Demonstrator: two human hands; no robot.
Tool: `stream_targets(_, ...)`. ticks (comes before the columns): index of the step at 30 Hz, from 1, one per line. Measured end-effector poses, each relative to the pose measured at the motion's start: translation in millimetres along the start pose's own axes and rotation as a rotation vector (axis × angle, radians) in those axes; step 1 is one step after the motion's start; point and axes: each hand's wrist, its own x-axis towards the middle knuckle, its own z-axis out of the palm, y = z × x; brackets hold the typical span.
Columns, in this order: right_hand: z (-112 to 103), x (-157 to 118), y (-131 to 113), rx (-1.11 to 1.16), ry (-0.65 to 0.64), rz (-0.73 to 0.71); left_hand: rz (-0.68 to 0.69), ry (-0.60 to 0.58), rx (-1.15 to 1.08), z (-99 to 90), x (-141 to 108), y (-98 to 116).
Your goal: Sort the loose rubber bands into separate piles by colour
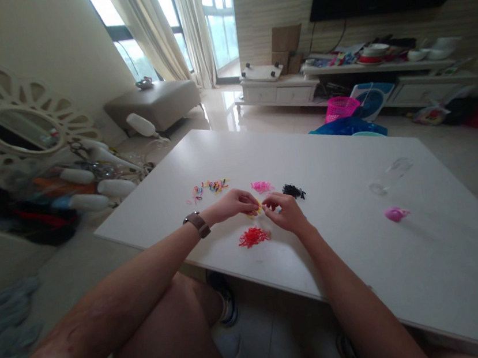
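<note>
Small coloured bands lie in piles on the white table [337, 161]. My left hand [237, 203], with a watch [197, 225] on its wrist, is closed in a pinch at a yellow piece [259, 206]. Close on its right, my right hand [283, 211] pinches too, its fingertips beside the yellow piece; what they hold is too small to make out. A red pile [253, 236] sits just in front of the hands. Behind them is a pink pile [261, 186], with a black pile [294, 191] to the right and a mixed-colour pile [217, 186] to the left.
On the table's right side are a clear container [399, 167] lying on its side and a pink object [396, 214]. The near table edge runs over my legs. Past the far edge stand a pink basket [341, 109] and a low cabinet [278, 93]. A lamp lies at the left.
</note>
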Motion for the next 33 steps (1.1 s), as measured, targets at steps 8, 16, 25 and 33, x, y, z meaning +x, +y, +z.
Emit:
stream_targets(8,-0.1,-0.5,0.7,-0.001,-0.002,0.002,0.006,-0.002,0.001,-1.1,0.4,-2.0)
stream_targets(16,1.8,-1.6,3.9,0.001,-0.011,0.001,0.012,-0.004,-0.006,-1.3,0.5,-2.8)
stream_targets(25,0.8,-0.8,1.6,-0.001,-0.008,0.001,0.005,-0.009,-0.011,-1.3,0.9,-3.2)
stream_targets(33,1.7,-1.8,3.5,-0.012,-0.01,0.003,0.002,-0.019,-0.017,-1.2,0.5,-2.8)
